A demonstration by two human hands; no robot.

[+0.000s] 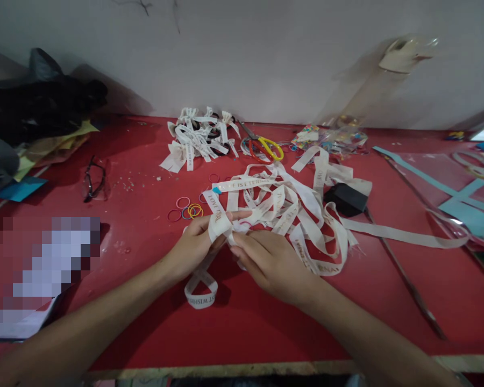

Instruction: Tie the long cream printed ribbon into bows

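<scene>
A tangle of white printed ribbon (290,207) lies on the red table (145,161). My left hand (196,244) is closed with the ribbon wound around its fingers, and a loop of it hangs down toward me (201,293). My right hand (268,260) sits just beside the left one, its fingers pinching the same ribbon. A pile of finished ribbon bows (197,138) rests farther back. Several coloured rubber bands (187,209) lie just beyond my left hand.
Red-and-yellow scissors (264,148) lie behind the ribbon, a black box (346,198) to its right, a thin stick (407,279) beside that. Glasses (93,180) lie at left near papers and a dark bag (40,107). Clear plastic and teal strips (460,199) fill the right.
</scene>
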